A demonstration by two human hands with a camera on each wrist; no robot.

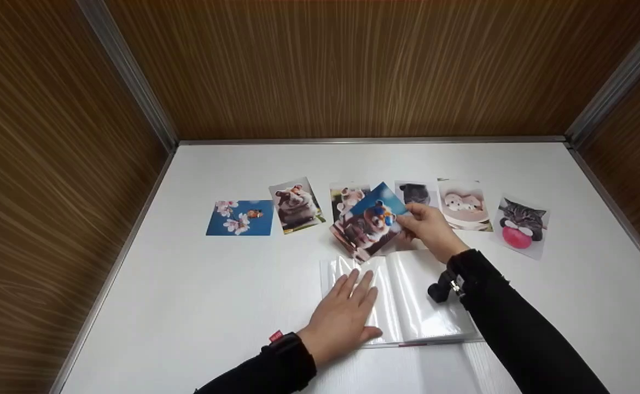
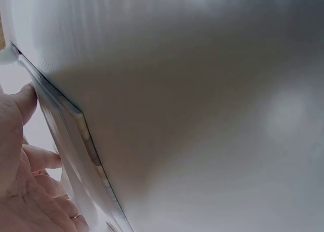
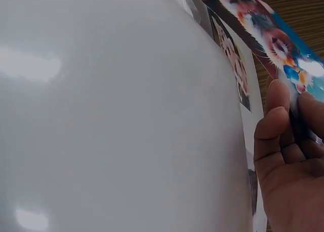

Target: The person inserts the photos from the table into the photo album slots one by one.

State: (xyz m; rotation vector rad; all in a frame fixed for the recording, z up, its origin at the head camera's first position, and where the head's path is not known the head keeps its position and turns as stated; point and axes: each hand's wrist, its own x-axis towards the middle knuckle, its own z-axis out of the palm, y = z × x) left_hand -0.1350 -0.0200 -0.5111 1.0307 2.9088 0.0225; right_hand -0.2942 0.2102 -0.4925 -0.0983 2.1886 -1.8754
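Note:
An album with clear plastic pockets (image 1: pixel 429 309) lies spread on the white table. My left hand (image 1: pixel 344 314) rests on its left page, fingers straight and spread. Between thumb and fingers my right hand (image 1: pixel 432 227) pinches the right corner of a photo (image 1: pixel 372 221). This photo shows a furry animal with colourful glasses on a blue background, and it is held tilted above the album's far edge. The right wrist view shows the thumb and fingertips (image 3: pixel 276 123) gripping the photo (image 3: pixel 253 19). In the left wrist view the album's edge (image 2: pixel 86 136) runs beside the left hand.
Several photos lie in a row behind the album: blossoms on blue (image 1: pixel 240 218), a hamster (image 1: pixel 298 208), one partly covered by the held photo (image 1: pixel 344 194), a dark animal (image 1: pixel 414 192), pale animals in a bowl (image 1: pixel 465 203), a cat (image 1: pixel 521 227). Wood-grain panels (image 1: pixel 342 71) enclose the table.

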